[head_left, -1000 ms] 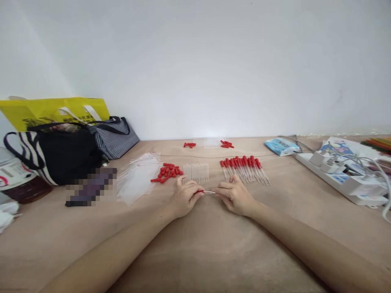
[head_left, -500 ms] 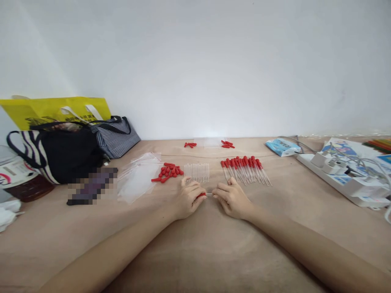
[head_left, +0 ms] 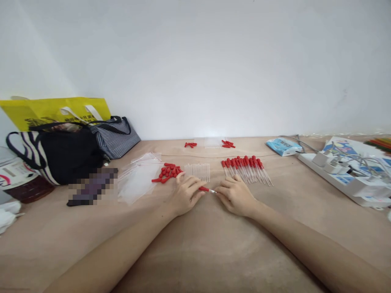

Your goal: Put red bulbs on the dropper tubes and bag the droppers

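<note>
Watching from afar through the head camera, I am seeing two bare hands working at the centre of the frame above a brown surface (head_left: 195, 252). My left hand (head_left: 187, 196) is pinching a red bulb (head_left: 204, 189) between narrowed fingers. My right hand (head_left: 237, 196) is gripping a slim clear tube (head_left: 212, 191), its fingers also closed narrowly. Bulb and tube are lying nearly in line, tilting slightly down to the right, and seem to be meeting at the bulb's neck; I cannot tell how deep the tube is sitting.

Pushing off-axis could, I judge, be bending or snapping the tube if it is glass, and a loose seat could be letting it slip out. Just beyond the left hand, a pile of red bulbs (head_left: 166, 173) and a row of clear tubes (head_left: 197, 171) are lying close enough for a stray knuckle to be scattering them. Right of centre, red-topped droppers (head_left: 246, 167) are fanning out, their tips near my right hand; a sideways sweep could be rolling them.
</note>
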`<state>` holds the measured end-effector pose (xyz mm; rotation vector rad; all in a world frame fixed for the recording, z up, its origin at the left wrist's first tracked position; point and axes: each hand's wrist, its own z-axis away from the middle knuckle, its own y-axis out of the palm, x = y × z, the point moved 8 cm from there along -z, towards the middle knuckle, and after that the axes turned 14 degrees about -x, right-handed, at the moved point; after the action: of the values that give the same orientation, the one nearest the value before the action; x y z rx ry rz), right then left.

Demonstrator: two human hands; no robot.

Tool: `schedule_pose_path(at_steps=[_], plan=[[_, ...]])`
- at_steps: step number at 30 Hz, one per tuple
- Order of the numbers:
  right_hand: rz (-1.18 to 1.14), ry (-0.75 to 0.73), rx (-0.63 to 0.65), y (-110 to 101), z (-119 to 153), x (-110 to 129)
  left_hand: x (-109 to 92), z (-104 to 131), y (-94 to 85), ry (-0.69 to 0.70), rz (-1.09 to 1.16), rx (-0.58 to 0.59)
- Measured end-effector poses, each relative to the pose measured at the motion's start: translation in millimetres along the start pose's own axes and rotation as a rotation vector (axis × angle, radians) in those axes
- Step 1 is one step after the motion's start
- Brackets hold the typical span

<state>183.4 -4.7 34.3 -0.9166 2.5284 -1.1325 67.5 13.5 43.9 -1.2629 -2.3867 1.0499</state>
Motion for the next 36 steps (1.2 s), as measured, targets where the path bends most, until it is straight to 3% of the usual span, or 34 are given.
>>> schedule_pose_path(at_steps=[3,6,9,16,20,25,28,31,34,36], plan=[[0.061,0.29,-0.09,-6.5,-0.6,-37.6,18.6,1.6,-3.7,-0.153,-0.026,-0.03],[0.115,0.594,-0.15,-8.2,1.8,-76.2,26.1,6.0,6.2,-0.215,0.07,0.09],[0.186,0.738,-0.124,-1.5,-1.6,-96.3,25.6,8.3,13.8,-0.218,0.133,0.179],[0.341,0.799,0.046,22.8,-11.8,-107.6,27.8,8.5,16.0,-0.268,0.153,0.21],[0.352,0.777,0.069,26.2,-12.6,-107.3,28.0,8.1,15.4,-0.274,0.155,0.214],[0.315,0.697,0.049,29.4,-25.6,-89.4,24.0,6.7,14.0,-0.254,0.142,0.203],[0.265,0.721,0.113,41.6,-35.3,-76.4,25.1,6.9,13.2,-0.248,0.126,0.201],[0.22,0.797,0.203,55.0,-40.8,-69.1,41.2,3.6,0.9,-0.275,-0.016,0.099],[0.207,0.843,0.249,62.0,-44.3,-66.8,69.2,-0.6,-24.4,-0.332,-0.326,-0.079],[0.207,0.857,0.256,63.5,-46.1,-67.2,88.0,-0.2,-37.1,-0.397,-0.505,-0.13]])
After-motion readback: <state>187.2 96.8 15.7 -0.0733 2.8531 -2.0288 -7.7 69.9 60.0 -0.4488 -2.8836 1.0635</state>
